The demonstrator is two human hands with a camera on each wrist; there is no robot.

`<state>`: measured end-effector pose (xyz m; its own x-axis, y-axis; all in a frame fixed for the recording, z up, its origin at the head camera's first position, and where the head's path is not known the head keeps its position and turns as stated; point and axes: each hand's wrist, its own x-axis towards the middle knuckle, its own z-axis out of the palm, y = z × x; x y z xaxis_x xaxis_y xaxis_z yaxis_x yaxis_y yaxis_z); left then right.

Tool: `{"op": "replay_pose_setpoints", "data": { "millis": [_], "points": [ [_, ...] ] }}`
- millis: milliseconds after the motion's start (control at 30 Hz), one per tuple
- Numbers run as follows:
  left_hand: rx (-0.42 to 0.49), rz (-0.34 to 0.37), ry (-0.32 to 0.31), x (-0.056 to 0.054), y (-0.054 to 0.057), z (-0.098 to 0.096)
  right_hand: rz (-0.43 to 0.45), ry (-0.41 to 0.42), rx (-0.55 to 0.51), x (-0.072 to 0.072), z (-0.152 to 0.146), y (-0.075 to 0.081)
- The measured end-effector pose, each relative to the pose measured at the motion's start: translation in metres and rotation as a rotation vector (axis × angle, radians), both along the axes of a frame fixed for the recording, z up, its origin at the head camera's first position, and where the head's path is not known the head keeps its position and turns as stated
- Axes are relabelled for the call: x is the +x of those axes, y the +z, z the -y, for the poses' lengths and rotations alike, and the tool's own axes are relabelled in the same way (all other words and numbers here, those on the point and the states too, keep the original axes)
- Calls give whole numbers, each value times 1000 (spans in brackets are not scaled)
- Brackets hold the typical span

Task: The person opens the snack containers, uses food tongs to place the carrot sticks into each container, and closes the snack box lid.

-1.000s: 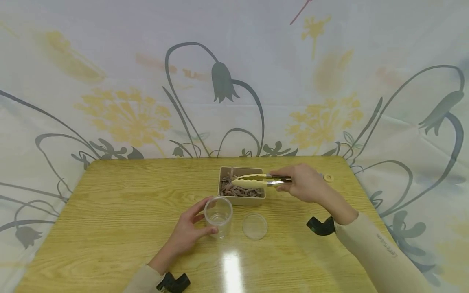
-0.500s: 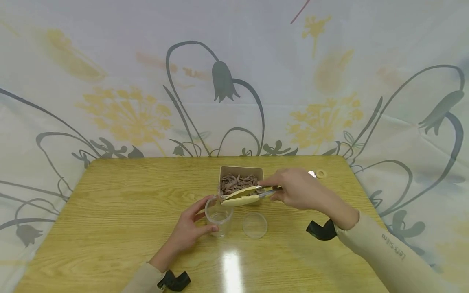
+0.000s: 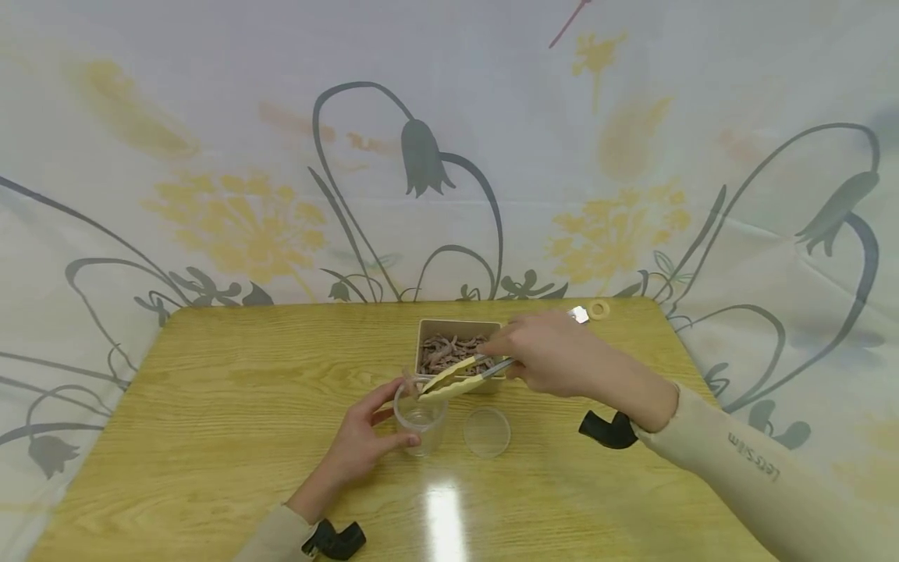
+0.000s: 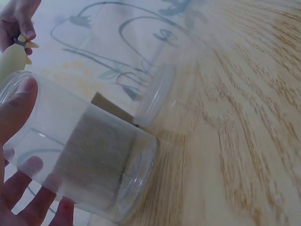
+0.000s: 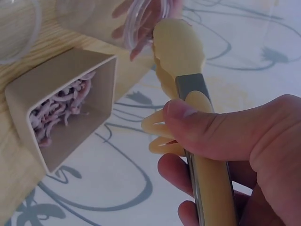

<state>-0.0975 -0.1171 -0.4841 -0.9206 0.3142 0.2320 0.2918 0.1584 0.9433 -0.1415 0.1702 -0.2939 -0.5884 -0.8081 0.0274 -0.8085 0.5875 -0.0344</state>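
My left hand (image 3: 361, 437) grips a clear plastic jar (image 3: 421, 437), thumb on the near side and fingers round the far left side. Its mouth is uncovered. My right hand (image 3: 555, 355) holds yellow-tipped metal tongs (image 3: 456, 384), their scalloped tips at the jar's rim. A few brownish-purple strips (image 3: 410, 384) stick out from the tips over the jar's mouth. Behind the jar stands a beige box (image 5: 94, 136) partly filled with similar curled strips (image 3: 445, 351). In the left wrist view the jar's lower part (image 4: 136, 183) looks bare inside.
A round clear lid (image 3: 487, 432) lies on the wooden table (image 3: 246, 390), right of the jar and in front of the box. A patterned cloth (image 3: 449, 234) hangs behind the table's far edge. Black wrist mounts (image 3: 607, 429) sit at both sleeves.
The tongs have come out of the box, moving left and toward me to the jar's mouth with strips in their tips. The left hand and jar have hardly moved.
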Motion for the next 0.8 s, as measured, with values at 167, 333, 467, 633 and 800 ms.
{"op": "replay_pose_setpoints", "data": {
  "millis": [167,333,467,633,800],
  "points": [
    [-34,-47,8,1,5,-3,-56,40,59,3,6,6],
    [-44,-82,-5,-1,8,-5,-162,69,176,8,15,11],
    [-38,-73,-5,-2,8,-5,-263,94,306,14,31,17],
    [-33,-82,-5,-3,4,-3,-465,145,411,25,53,19],
    [-31,-99,-13,-3,3,-3,-585,178,498,31,67,15]
  ]
}}
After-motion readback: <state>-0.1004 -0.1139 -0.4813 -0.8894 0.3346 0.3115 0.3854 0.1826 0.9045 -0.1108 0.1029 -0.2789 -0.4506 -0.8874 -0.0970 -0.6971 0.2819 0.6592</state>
